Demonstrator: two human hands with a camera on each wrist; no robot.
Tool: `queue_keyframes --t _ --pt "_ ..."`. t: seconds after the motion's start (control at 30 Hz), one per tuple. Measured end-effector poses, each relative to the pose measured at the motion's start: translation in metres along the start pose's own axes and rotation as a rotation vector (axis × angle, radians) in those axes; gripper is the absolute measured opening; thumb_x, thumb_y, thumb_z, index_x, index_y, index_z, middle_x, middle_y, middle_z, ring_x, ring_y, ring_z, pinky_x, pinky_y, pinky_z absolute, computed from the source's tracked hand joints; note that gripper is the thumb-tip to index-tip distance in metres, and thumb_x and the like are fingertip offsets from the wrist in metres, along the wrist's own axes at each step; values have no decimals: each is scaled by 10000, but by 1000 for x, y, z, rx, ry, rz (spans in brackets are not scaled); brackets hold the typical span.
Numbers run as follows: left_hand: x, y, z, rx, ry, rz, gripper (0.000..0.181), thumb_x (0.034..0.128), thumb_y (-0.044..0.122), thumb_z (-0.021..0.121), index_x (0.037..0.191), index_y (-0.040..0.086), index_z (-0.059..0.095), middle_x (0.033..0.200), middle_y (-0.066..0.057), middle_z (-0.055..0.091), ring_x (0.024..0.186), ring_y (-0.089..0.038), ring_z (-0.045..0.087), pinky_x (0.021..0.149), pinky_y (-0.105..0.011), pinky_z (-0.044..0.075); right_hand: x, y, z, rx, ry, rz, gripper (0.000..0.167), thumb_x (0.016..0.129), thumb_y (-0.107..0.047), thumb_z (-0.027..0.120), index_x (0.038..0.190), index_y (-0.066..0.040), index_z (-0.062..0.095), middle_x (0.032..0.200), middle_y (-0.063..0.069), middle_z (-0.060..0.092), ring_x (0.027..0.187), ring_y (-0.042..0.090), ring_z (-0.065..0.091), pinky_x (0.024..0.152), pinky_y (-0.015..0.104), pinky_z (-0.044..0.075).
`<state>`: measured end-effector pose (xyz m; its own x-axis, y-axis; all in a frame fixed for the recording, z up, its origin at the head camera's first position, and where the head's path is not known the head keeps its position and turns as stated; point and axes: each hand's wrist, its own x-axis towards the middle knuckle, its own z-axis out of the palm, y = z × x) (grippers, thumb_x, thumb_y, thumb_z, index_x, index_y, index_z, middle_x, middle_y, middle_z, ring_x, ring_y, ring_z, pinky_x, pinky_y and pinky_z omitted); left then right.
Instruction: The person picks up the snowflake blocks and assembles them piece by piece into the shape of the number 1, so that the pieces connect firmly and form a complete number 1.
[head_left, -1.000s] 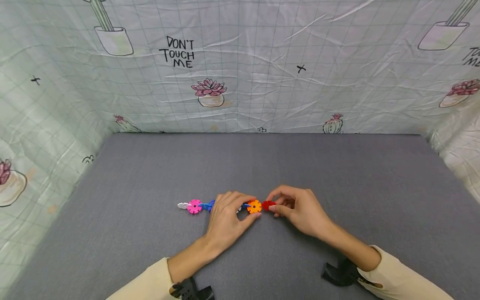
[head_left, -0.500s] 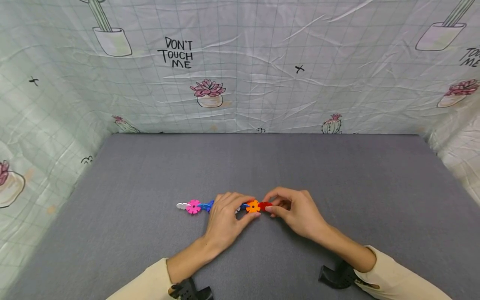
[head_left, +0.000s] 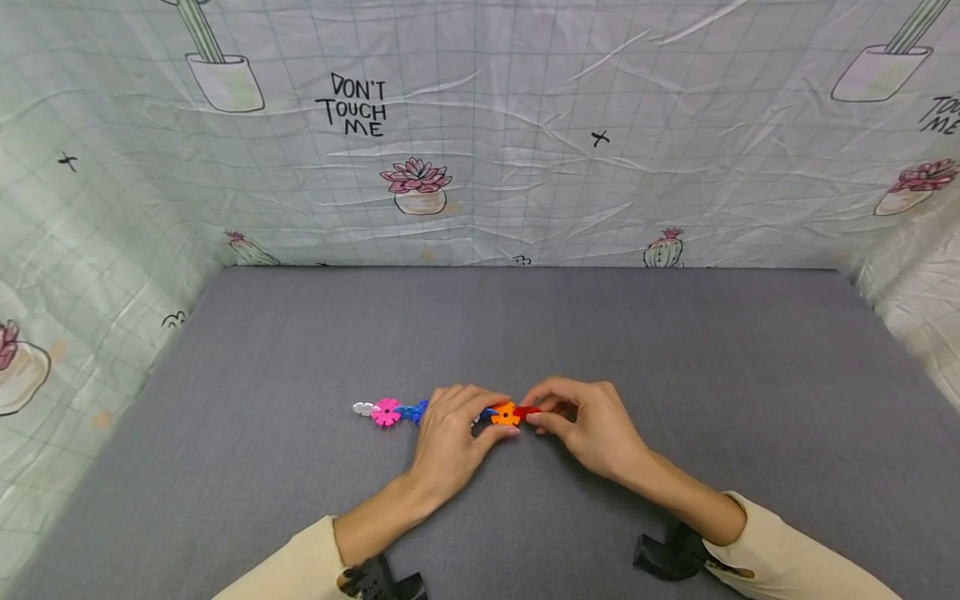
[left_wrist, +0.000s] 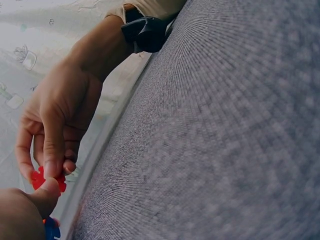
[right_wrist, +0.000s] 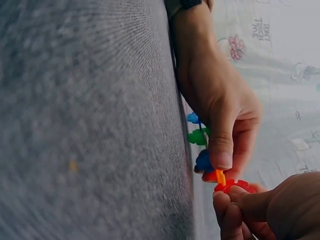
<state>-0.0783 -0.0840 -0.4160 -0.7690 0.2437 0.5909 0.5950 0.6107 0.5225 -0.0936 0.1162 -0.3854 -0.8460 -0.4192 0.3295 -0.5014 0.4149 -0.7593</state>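
A chain of notched, flower-shaped plastic discs runs across the grey table. At its left end sit a clear disc (head_left: 363, 409), a pink disc (head_left: 387, 412) and blue discs (head_left: 412, 412). My left hand (head_left: 448, 437) covers the middle of the chain and grips the orange disc (head_left: 506, 415) between thumb and index finger. Against the orange disc's right edge stands a red disc (head_left: 528, 412), turned nearly edge-on and pinched by my right hand (head_left: 596, 429). The right wrist view shows a green disc (right_wrist: 197, 137) and a dark blue disc (right_wrist: 203, 161) beyond the left thumb.
The grey table (head_left: 525, 325) stretches around both hands. A patterned cloth (head_left: 510, 125) hangs behind it and along the sides. Dark devices are strapped at both wrists, the right one (head_left: 671, 554) just above the table.
The right hand has moved left, bringing the red disc from a small gap up against the orange disc. The red disc has turned closer to edge-on. The left hand has stayed nearly still.
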Motion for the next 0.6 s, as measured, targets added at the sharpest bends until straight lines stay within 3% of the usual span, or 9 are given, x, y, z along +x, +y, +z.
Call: queue_keyframes --t 0.23,0.4,0.6 --pt "0 -1 0 2 18 -7 346 675 278 855 960 121 737 882 61 682 804 -102 596 731 -296 397 -1 2 3 74 -8 81 177 797 -25 755 917 -143 702 752 -77 687 632 72 656 563 261 526" --pt "0 0 -1 0 5 -41 327 686 271 847 962 133 738 887 67 682 809 -94 596 734 -292 401 -1 4 6 191 -19 148 170 813 -7 734 927 -125 689 763 -22 694 654 145 679 583 288 544" --pt "-1 1 -1 -1 -13 -61 315 695 258 845 967 141 735 894 67 679 822 -94 593 751 -297 408 -2 8 9 235 -45 164 133 821 -8 729 903 -88 662 762 18 683 651 165 677 568 296 544"
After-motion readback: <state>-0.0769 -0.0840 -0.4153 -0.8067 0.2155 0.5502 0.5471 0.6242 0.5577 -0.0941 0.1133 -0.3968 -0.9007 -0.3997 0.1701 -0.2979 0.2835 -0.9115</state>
